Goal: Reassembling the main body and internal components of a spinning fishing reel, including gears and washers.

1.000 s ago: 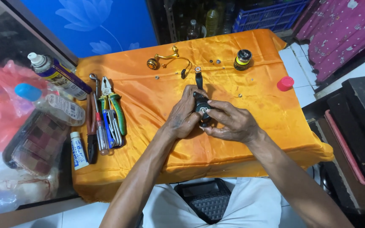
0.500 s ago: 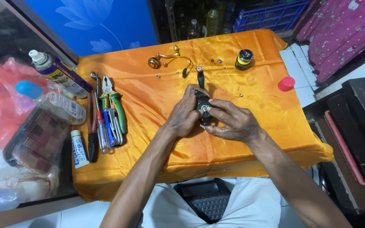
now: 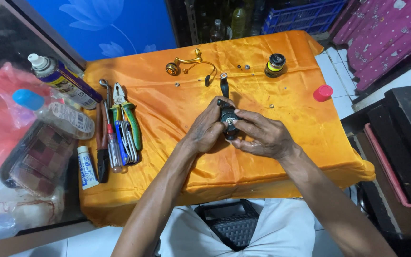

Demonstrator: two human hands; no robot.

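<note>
Reel body (image 3: pixel 228 119), small and black, sits at the middle of the orange cloth (image 3: pixel 177 104), cradled between both hands just above the tabletop. Left hand (image 3: pixel 207 131) wraps it from nine o'clock, fingers clenched around its side; right hand (image 3: pixel 262 135) closes on it from three o'clock, thumb and forefinger pinching near the shiny hub. It looks well stripped down: a gold handle (image 3: pixel 186 63) and wire bail lie loose at twelve o'clock, a black-and-yellow spool (image 3: pixel 275 64) stands at one o'clock, and tiny screws dot the cloth between them. All of that is off the body, and I'd judge much work remains. At nine o'clock lie green-handled pliers (image 3: pixel 128 119) and screwdrivers (image 3: pixel 112 143), with a spray can (image 3: pixel 65 81) and a clear bottle (image 3: pixel 58 114) past them; what the bottle holds I cannot tell. A red cap (image 3: pixel 323 92) rests at two o'clock.
</note>
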